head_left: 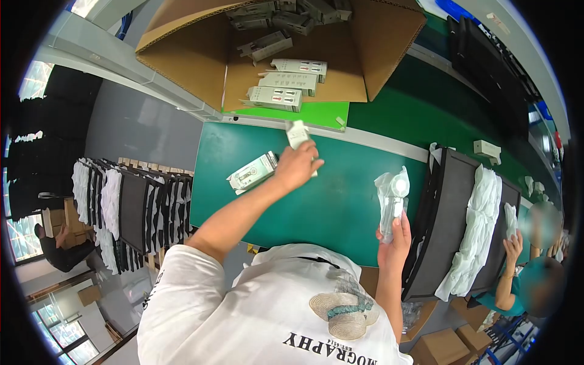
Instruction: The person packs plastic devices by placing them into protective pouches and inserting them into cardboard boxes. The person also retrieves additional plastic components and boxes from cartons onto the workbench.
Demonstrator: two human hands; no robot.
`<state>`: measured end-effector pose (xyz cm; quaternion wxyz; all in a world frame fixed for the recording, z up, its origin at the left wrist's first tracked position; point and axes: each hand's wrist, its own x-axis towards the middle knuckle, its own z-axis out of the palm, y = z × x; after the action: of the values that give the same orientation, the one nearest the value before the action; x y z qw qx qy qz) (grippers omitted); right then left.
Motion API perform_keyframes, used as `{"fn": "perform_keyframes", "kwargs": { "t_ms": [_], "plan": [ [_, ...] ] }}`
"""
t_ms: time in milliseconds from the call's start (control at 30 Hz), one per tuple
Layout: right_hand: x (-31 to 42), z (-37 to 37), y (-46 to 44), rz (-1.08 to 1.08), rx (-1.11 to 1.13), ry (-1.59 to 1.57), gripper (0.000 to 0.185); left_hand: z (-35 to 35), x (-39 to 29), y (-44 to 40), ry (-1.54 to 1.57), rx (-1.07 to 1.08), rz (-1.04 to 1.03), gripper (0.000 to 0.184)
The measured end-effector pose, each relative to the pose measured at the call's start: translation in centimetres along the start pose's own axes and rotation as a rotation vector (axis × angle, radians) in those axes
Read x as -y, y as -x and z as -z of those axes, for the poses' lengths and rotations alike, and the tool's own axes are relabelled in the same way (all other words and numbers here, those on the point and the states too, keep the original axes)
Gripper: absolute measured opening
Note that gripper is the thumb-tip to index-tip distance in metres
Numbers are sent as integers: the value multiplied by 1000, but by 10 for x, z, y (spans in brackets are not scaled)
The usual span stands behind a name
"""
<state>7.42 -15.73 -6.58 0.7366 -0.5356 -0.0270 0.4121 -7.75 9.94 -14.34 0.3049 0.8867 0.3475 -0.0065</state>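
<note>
My left hand [296,165] is closed around a small white carton [297,134] above the green tabletop [331,210]. The carton's far end is blurred. Just left of that hand, another white carton [252,173] lies on the table, with a round-headed item printed on it and an end flap out. Over the table's right side, my right hand [394,236] grips a white round-headed device in a clear plastic bag [394,194]. The device's head points away from me, and its lower part is partly covered by my fingers.
Beyond the table, a large open cardboard box [331,91] holds several white cartons [274,97]. Dark panels with white wrapping [453,225] stand close on the right. A co-worker [517,280] is at the far right, and another person [61,246] is at far left near racks [131,207].
</note>
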Motion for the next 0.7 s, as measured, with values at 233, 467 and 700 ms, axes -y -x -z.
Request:
{"fn": "perform_keyframes", "kwargs": {
  "t_ms": [233,467,700],
  "plan": [
    [3,13,4,9,-21,30,41,-36,-19,28,-192,-315,-154,62],
    [2,36,11,21,29,59,43,-30,-21,15,87,-411,279,69],
    [28,51,22,28,80,297,48,-7,-59,56,112,-354,45,67]
  ]
}}
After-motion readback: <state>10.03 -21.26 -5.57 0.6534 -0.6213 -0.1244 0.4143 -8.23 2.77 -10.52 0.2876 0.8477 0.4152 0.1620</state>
